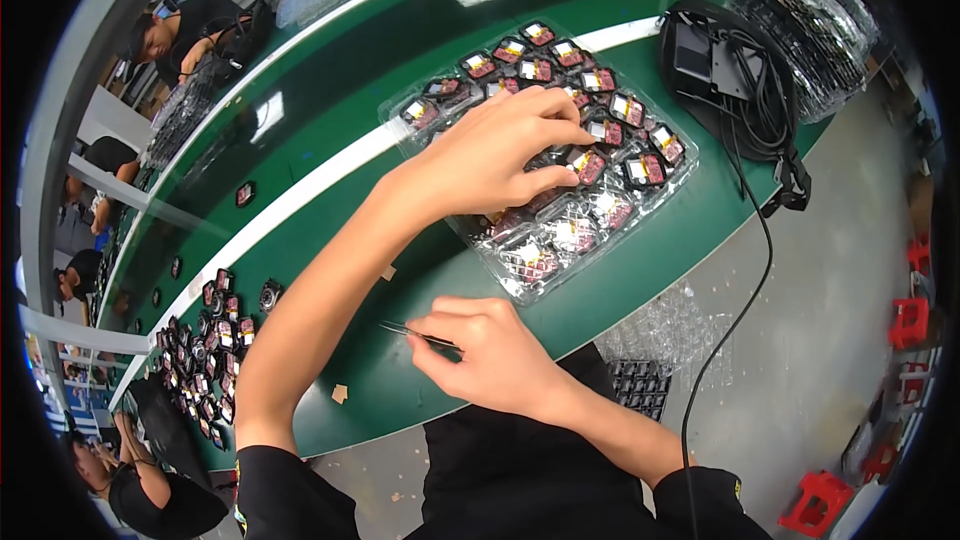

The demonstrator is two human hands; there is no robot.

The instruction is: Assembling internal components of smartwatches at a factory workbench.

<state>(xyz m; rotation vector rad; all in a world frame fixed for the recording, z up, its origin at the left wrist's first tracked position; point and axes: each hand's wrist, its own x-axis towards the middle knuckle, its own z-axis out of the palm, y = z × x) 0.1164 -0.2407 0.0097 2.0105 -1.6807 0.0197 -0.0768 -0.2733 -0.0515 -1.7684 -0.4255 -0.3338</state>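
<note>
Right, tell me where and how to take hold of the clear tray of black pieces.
Take the tray by its outer rim, at two opposite edges at once, coming in low from the sides. It lies flat, wide and shallow, filled with black pieces, so lifting by one edge could tip or flex it, and gripping from above would likely disturb them.

We saw a green desk [430,255] crossed by a white stripe [320,168], black modules [644,171] patched pinkish-red, white and yellow, black sleeves [295,495], red stools [818,503], grey floor [820,310].
</note>
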